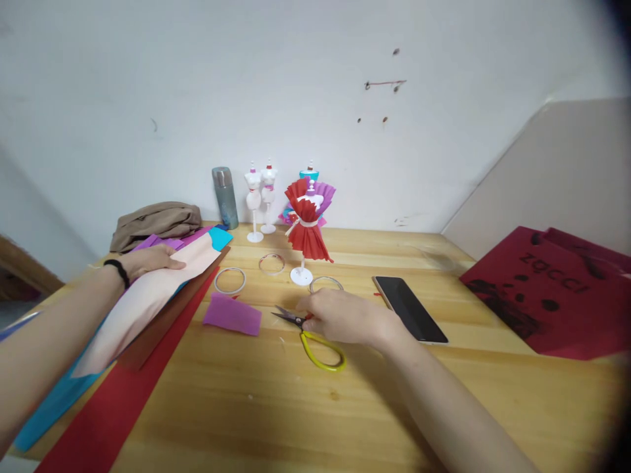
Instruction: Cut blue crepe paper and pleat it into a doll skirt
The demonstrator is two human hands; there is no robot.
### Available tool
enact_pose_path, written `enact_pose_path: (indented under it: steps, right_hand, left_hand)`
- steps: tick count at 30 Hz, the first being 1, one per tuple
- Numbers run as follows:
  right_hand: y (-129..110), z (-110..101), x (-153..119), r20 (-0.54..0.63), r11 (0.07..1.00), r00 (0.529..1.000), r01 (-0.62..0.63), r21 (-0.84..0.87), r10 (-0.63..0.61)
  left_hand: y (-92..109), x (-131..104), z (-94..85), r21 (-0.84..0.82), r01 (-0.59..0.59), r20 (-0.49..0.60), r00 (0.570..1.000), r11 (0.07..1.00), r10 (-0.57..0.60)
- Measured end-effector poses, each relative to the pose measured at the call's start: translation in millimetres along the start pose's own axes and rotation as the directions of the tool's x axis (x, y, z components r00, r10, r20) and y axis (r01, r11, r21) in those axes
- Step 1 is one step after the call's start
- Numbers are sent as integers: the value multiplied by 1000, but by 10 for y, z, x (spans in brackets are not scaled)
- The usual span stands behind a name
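Observation:
My left hand point(152, 260), a black band at its wrist, grips a pale pink sheet of crepe paper point(142, 295), thumb on top. Under it lie blue, brown and red point(123, 394) sheets; purple paper point(160, 242) shows beyond the fingers. My right hand point(345, 316) is closed over the yellow-handled scissors point(323, 356) near their pivot, blades pointing left; the fingers hide one handle. Left of the blades is a cut purple piece of paper point(233, 315). Behind my right hand stands a small white mannequin point(302, 276) in a red pleated paper dress point(309, 238).
Bangles point(229, 280) lie around the mannequin's base. Behind are bare mannequins point(253, 197), another dressed one point(309, 174), a flask point(225, 197) and brown cloth point(155, 222). A phone point(410, 309) and a red paper bag point(547, 295) are on the right.

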State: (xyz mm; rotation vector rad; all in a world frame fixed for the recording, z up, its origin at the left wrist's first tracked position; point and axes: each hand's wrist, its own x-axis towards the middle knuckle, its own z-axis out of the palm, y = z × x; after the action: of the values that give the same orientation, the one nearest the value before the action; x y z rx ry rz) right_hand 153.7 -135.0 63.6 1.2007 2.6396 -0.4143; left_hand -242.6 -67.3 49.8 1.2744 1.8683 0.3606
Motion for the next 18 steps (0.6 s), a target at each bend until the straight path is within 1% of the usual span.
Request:
enact_pose_path:
  steps: [4,6,8,10,11,13,15,18]
  right_hand:
    - [5,10,12,21,1000,1000,-15,11,15]
    - [23,16,16,15,1000,1000,-26,13,26]
    - [40,19,19,7,999,999,-37,6,37]
    - [49,20,21,0,999,999,-47,-1,47]
    - [51,22,23,0,999,999,-52,-3,52]
    - [52,28,29,1,998,999,-54,-8,54]
    - [55,38,39,-4,999,999,-46,-11,46]
    - [64,48,55,-9,999,999,-40,-11,40]
  left_hand:
    - [88,44,-207,115,-65,29,998,991,62]
    - [106,85,-240,186,-97,27,995,978,93]
    - [65,159,-188,279,-123,16,992,952,124]
    - [-12,254,-80,375,-117,-11,991,919,131]
    - [-52,303,-20,430,-109,-31,990,896,136]
    - [-117,385,92,527,-91,-108,979,845,172]
    - [-151,431,175,611,-72,-191,953,789,235]
    - [-166,436,255,759,31,-313,894,650,322]
